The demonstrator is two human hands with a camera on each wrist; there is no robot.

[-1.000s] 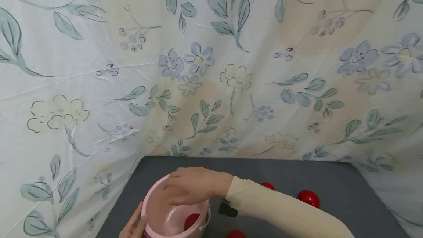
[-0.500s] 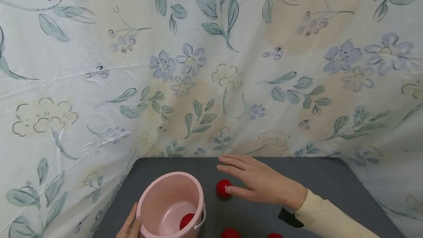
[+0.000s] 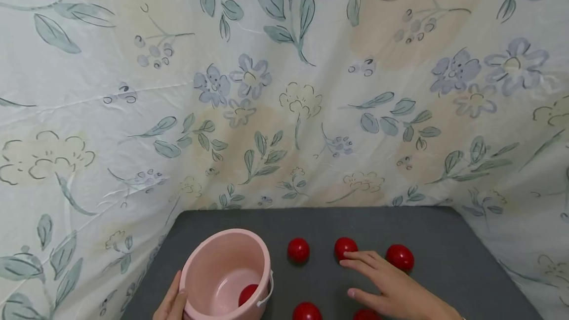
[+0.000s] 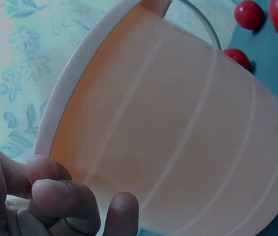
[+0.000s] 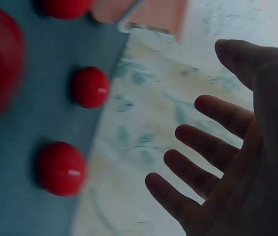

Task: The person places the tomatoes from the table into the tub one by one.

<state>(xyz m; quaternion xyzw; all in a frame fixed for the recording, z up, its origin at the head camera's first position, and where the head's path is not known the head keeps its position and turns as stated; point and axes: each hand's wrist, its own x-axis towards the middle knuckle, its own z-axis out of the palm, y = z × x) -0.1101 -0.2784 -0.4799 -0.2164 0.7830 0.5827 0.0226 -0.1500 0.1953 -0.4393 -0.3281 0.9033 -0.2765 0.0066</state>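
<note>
At the left edge of the dark grey counter (image 3: 444, 241), the left hand (image 3: 171, 305) rests against the outer wall of the pink bucket (image 3: 224, 273); the left wrist view shows its fingers (image 4: 65, 199) lightly curled and pressed to the bucket's side near the rim, steadying it rather than lifting it. The bucket stands upright, its thin handle hanging down on the right side, and one red ball (image 3: 247, 294) already lies on its floor.

To the right of the bucket, more red balls lie loose on the counter: one just beside the bucket (image 3: 298, 250), one nearer the front edge (image 3: 306, 311), one in the middle (image 3: 345, 248), one partly hidden under the wrist (image 3: 365, 315), and one farthest right (image 3: 400, 257).

The right hand (image 3: 391, 290) hovers low over the counter, palm down, fingers (image 5: 212, 147) spread apart and straight, holding nothing. Its fingertips lie just at the middle ball, touching or nearly so; which, the views do not settle.

Judging from this, the step in hand is the reach for another ball to add to the bucket. The next move calls for closing the fingers round that middle ball without knocking it away, since it will roll freely, then carrying it left over the rim while the left hand holds the bucket steady.
</note>
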